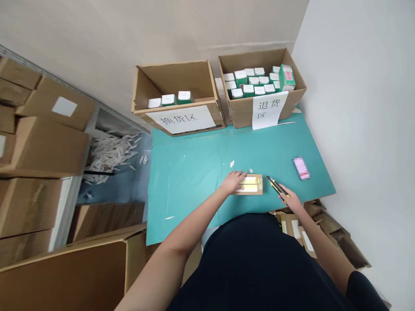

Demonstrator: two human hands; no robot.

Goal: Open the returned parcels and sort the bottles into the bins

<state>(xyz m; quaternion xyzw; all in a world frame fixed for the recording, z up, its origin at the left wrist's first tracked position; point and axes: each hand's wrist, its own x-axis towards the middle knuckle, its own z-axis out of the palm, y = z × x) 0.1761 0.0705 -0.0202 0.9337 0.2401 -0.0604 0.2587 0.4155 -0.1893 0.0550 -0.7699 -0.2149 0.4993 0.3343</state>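
Parcel (252,185) under left hand (232,182), knife (275,185) in right hand (292,201), teal corner table (191,172)

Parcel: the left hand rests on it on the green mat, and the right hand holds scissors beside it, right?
No. The right hand holds a yellow-and-black knife, not scissors, as the head view shows. The left hand does rest on the parcel on the green mat.
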